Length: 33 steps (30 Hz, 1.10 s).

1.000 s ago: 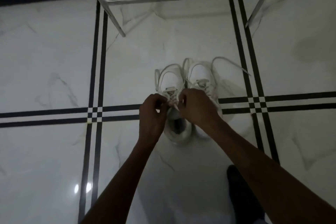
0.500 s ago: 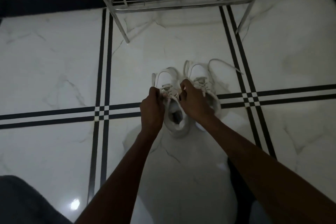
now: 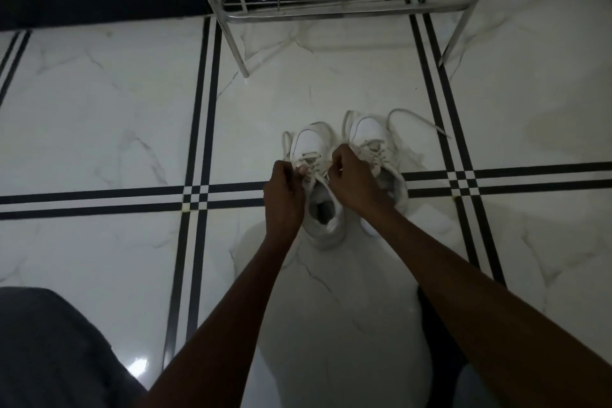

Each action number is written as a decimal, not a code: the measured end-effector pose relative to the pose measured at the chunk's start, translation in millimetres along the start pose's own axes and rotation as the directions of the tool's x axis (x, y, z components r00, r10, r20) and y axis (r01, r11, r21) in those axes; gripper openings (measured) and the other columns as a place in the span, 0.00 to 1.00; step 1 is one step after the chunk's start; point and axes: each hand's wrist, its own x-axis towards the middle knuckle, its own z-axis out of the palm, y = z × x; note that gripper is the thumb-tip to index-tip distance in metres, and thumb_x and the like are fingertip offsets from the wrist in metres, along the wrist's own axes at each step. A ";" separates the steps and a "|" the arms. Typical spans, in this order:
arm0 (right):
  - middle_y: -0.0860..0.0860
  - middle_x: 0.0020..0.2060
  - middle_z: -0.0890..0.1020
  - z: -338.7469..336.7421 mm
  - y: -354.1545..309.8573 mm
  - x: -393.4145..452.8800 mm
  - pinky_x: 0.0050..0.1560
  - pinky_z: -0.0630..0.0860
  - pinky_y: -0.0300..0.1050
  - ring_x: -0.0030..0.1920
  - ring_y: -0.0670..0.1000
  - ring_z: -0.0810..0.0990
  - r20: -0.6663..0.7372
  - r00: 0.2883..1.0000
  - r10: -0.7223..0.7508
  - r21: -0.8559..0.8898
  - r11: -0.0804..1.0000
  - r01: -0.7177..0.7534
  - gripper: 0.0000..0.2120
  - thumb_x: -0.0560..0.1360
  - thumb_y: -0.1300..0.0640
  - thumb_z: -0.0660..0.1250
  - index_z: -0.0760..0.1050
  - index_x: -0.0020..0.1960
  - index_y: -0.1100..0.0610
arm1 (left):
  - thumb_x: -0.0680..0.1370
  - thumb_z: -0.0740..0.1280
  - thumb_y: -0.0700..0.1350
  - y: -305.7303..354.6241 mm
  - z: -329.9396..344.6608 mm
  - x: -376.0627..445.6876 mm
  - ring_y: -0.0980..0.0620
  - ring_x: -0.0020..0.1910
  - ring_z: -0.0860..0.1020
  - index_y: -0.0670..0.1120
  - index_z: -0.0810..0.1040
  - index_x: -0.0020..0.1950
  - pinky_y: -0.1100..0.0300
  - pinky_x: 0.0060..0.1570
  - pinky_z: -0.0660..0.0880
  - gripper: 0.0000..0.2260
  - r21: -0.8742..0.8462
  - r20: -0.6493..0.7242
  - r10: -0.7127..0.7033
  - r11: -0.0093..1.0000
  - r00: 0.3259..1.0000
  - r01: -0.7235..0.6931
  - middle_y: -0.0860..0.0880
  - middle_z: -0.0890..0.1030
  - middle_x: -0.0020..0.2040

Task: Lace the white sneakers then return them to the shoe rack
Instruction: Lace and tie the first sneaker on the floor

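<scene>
Left sneaker (image 3: 314, 156): on the floor between both hands, toe toward the rack; lace crossed through the lower eyelets only, upper eyelets apparently unlaced.
Lace ends: one pinched in each hand, drawn just above the tongue.
Left hand (image 3: 284, 197): grip closed on the left lace end.
Right hand (image 3: 354, 180): grip closed on the right lace end.
Right sneaker (image 3: 371, 136): touching its mate; lacing appears fuller, ends loose, one lace (image 3: 419, 121) trailing over the floor.
Shoe rack (image 3: 347, 8): metal wire frame, well beyond the toes; visible shelf holds no shoes.
Floor (image 3: 99, 129): white marble, black stripes.
Progress: roughly midway; lacing unfinished, racking not begun.
</scene>
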 end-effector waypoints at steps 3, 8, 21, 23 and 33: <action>0.54 0.46 0.82 -0.7 5.3 1.1 0.41 0.73 0.41 0.45 0.51 0.79 0.102 0.993 0.055 0.097 0.993 -0.065 0.06 0.79 0.58 0.64 0.75 0.53 0.60 | 0.83 0.67 0.51 1.5 -0.8 1.2 0.48 0.42 0.81 0.42 0.77 0.47 0.50 0.42 0.79 0.12 -0.038 0.074 -0.015 0.999 0.997 0.018 0.46 0.82 0.42; 0.48 0.42 0.81 -3.6 7.7 7.2 0.38 0.71 0.32 0.40 0.40 0.78 0.194 0.978 -0.080 0.081 0.995 0.065 0.06 0.77 0.56 0.70 0.78 0.51 0.58 | 0.79 0.70 0.46 -1.1 -5.5 4.6 0.45 0.44 0.82 0.40 0.80 0.47 0.44 0.47 0.80 0.09 0.044 0.102 0.013 0.999 0.995 -0.018 0.43 0.83 0.44; 0.60 0.45 0.81 2.1 3.0 14.8 0.42 0.72 0.50 0.44 0.58 0.79 0.196 0.973 -0.122 -0.152 0.976 0.153 0.06 0.78 0.60 0.65 0.75 0.49 0.63 | 0.81 0.64 0.37 5.4 -3.8 -3.1 0.43 0.38 0.79 0.39 0.73 0.45 0.41 0.39 0.76 0.05 0.147 0.057 0.087 0.985 0.995 -0.095 0.43 0.81 0.39; 0.58 0.42 0.82 2.5 4.9 6.8 0.42 0.77 0.52 0.42 0.58 0.80 0.100 0.991 -0.093 -0.105 0.989 0.104 0.04 0.77 0.60 0.67 0.74 0.48 0.61 | 0.81 0.63 0.37 7.1 -4.2 -4.0 0.45 0.36 0.78 0.40 0.71 0.45 0.45 0.37 0.75 0.05 0.167 0.046 0.079 0.982 0.996 -0.086 0.44 0.80 0.39; 0.54 0.41 0.77 2.4 -5.4 1.9 0.41 0.73 0.49 0.43 0.54 0.76 0.160 0.985 0.071 -0.030 0.997 -0.067 0.06 0.78 0.58 0.64 0.68 0.46 0.55 | 0.82 0.65 0.39 3.9 -9.0 2.9 0.46 0.36 0.76 0.36 0.74 0.47 0.46 0.37 0.76 0.07 0.060 0.065 -0.014 0.998 0.998 0.010 0.39 0.81 0.40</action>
